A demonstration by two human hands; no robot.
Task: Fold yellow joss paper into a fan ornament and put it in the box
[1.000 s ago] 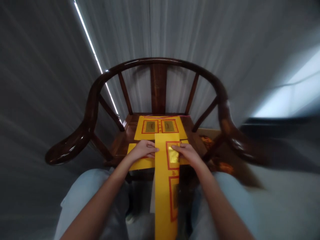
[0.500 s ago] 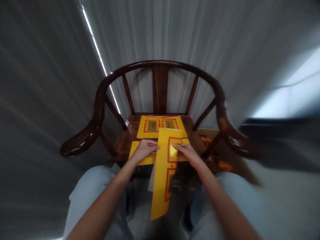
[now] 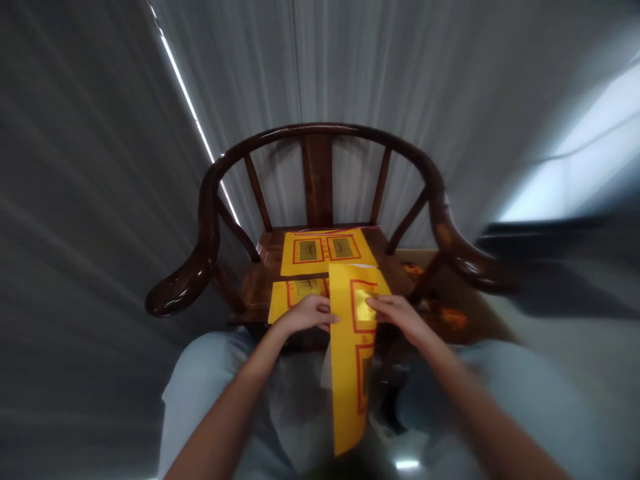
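A long yellow paper sheet point(image 3: 345, 373) with red frames and a shiny gold patch hangs in front of the chair seat. My left hand point(image 3: 311, 313) pinches its left edge. On the right side, my right hand point(image 3: 403, 315) grips it with the thumb on the gold patch; the fingers behind are hidden. A flat yellow sheet point(image 3: 295, 269) with two framed gold patches lies at the back of the seat. Nearer the front edge, another yellow sheet point(image 3: 280, 303) is partly covered by my left hand and the held paper.
A dark wooden chair point(image 3: 320, 175) with a curved rail and arms surrounds the sheets. My knees are on both sides in front of it. Right of the chair, a box point(image 3: 480, 320) holds orange items. A grey corrugated wall point(image 3: 265, 73) stands behind.
Both hands and the held sheet have moved right and slightly down relative to the chair. More of the front sheet on the seat shows. The view has shifted a little.
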